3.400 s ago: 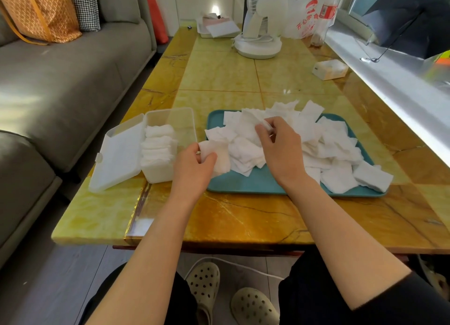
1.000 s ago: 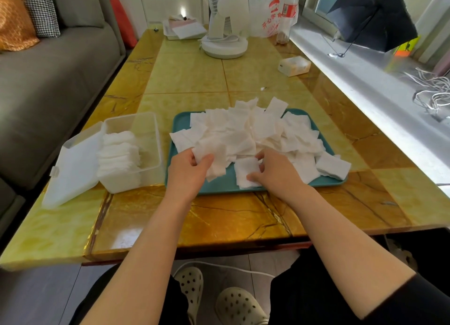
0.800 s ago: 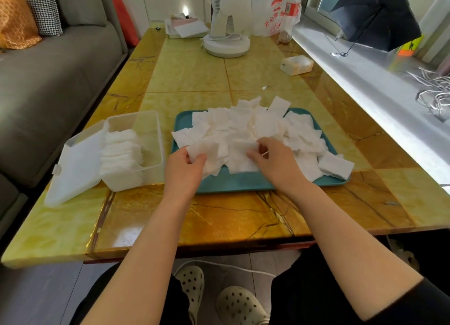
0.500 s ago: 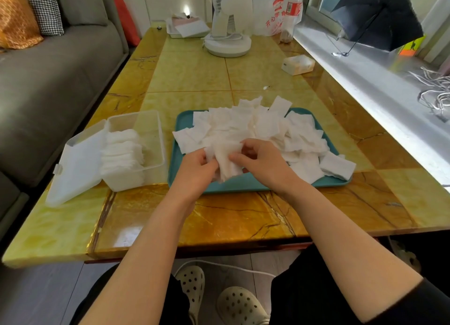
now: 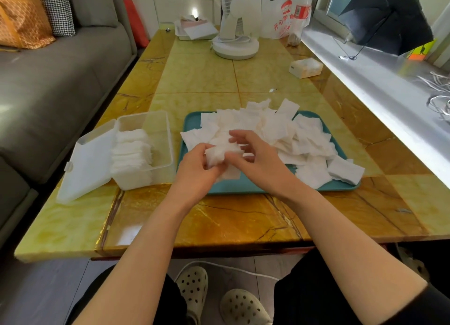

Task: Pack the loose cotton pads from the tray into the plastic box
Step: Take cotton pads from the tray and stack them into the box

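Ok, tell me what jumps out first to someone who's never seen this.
The heap of white cotton pads covering the teal tray centre frame grabs the eye first. Over its near edge, the left hand and right hand together hold a small bundle of pads. Left of the tray, the clear plastic box stands open, partly filled.

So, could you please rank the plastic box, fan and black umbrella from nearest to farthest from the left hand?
1. plastic box, just left of the left hand.
2. fan, far end of the table.
3. black umbrella, far right on the sill.
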Action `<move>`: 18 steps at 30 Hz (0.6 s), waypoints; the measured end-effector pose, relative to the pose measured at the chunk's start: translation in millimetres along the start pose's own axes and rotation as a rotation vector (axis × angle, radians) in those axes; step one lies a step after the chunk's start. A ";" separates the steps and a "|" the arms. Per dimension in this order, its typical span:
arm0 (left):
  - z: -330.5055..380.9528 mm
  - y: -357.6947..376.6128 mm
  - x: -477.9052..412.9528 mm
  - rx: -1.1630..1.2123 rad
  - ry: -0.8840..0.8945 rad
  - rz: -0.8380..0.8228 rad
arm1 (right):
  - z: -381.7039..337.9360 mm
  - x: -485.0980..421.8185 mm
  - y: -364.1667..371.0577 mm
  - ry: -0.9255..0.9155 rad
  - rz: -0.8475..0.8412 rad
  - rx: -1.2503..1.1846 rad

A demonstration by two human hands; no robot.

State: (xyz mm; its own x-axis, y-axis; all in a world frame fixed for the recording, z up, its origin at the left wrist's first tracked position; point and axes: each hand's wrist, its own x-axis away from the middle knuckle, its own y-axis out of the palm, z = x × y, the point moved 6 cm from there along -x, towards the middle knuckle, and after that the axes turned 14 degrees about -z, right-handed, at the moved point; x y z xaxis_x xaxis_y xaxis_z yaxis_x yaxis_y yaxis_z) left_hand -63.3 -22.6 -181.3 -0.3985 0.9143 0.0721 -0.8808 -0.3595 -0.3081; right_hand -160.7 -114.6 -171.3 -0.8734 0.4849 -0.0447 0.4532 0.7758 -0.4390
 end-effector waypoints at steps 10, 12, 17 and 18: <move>-8.2 -27.5 14.6 -0.056 0.027 -0.013 | -16.2 -7.6 28.9 -0.053 -0.123 0.065; -8.5 -32.6 19.4 -0.052 0.048 -0.009 | -13.9 -12.7 29.9 -0.037 -0.060 0.101; -0.1 -70.5 35.3 -0.257 0.134 0.270 | -26.0 -32.2 37.9 -0.058 0.016 0.123; 0.0 -82.1 39.5 -0.306 0.147 0.346 | -33.4 -39.0 37.6 -0.075 0.056 0.130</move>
State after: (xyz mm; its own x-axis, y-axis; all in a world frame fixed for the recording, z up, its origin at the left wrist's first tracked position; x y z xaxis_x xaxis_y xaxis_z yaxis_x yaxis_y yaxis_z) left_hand -6.7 43.1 -153.2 -0.5950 0.7752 -0.2121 -0.5783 -0.5962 -0.5569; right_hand -103.6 -90.8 -156.0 -0.8604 0.4906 -0.1376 0.4792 0.6874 -0.5458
